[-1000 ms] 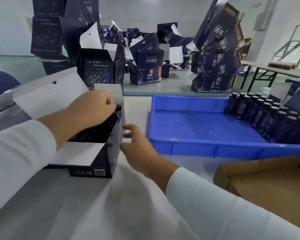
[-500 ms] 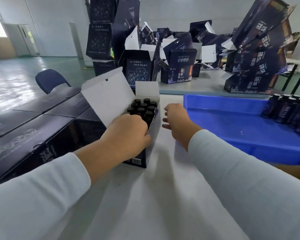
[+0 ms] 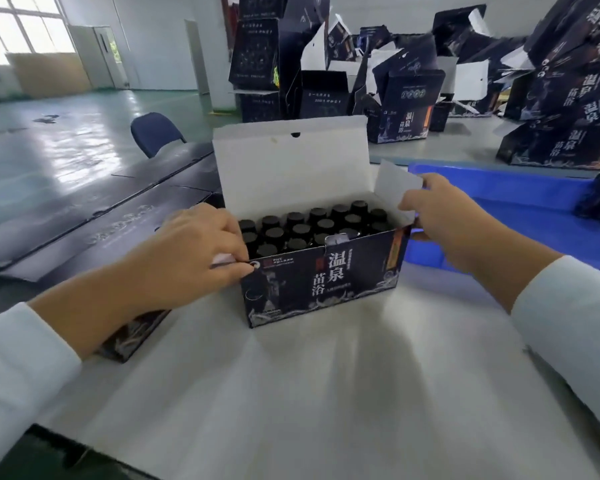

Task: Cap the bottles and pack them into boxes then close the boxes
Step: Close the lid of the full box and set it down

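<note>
- dark printed cardboard box [image 3: 321, 282], rectangular, upright on a white table covering [image 3: 291, 393] with soft creases; front panel glossy with pale lettering and wave line-art.
- long lid [image 3: 288, 164] raised behind, inner face plain matt white, small dark notch near the top edge.
- inside, rows of dark bottles [image 3: 312, 226] with round black caps, packed close and filling the box.
- left hand [image 3: 191, 254] curled at the left end of the box, thumb and fingertips pinched on the small white side flap [image 3: 222, 259], pressed flat at the rim.
- right hand [image 3: 440, 216] at the right end, fingers half bent, thumb and forefinger gripping the white side flap [image 3: 397, 185], which stands up and tilts outward.
- both wrists in white sleeves.
- blue plastic tray [image 3: 499, 202], smooth and shallow, just beside the box on the right, touching the right hand's far side; contents at its far edge too blurred to tell.
- flat dark cartons [image 3: 101, 220] laid in a row on the left.
- beyond, a heap of open dark boxes [image 3: 406, 102] with white flaps askew, some stacked, some leaning.
- blue chair back [image 3: 155, 133] over a shiny green floor.
</note>
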